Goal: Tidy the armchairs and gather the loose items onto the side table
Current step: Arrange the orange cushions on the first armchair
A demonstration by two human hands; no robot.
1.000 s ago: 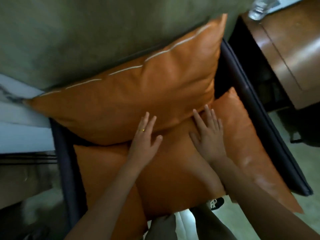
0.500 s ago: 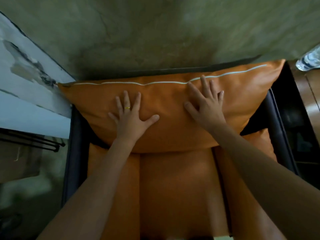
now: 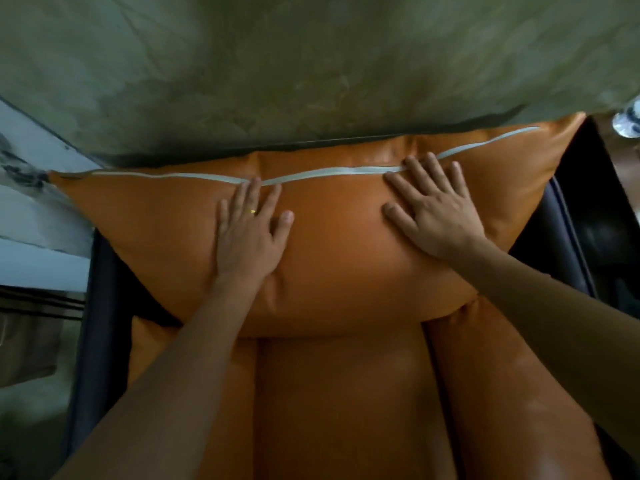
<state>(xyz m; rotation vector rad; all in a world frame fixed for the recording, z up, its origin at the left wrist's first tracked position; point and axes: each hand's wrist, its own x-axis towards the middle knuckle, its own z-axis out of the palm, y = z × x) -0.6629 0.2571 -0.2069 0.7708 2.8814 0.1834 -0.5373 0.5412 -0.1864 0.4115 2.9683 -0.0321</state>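
An orange leather back cushion (image 3: pixel 332 244) with a pale zip strip along its top leans against the back of the armchair. My left hand (image 3: pixel 247 233), a ring on one finger, lies flat on the cushion's middle with fingers spread. My right hand (image 3: pixel 433 209) presses flat on the cushion's upper right, fingertips touching the zip strip. Below both hands the orange seat cushion (image 3: pixel 339 403) fills the dark armchair frame (image 3: pixel 104 306). Neither hand holds anything.
A grey-green wall (image 3: pixel 311 64) rises right behind the chair. A clear plastic bottle (image 3: pixel 628 121) shows at the right edge above a wooden side table (image 3: pixel 620 157). White trim and a dark rack (image 3: pixel 38 299) stand at the left.
Both hands slid from the cushion's lower edge up onto its face and toward the zip strip. The cushion, tilted a second ago, now sits level against the chair back.
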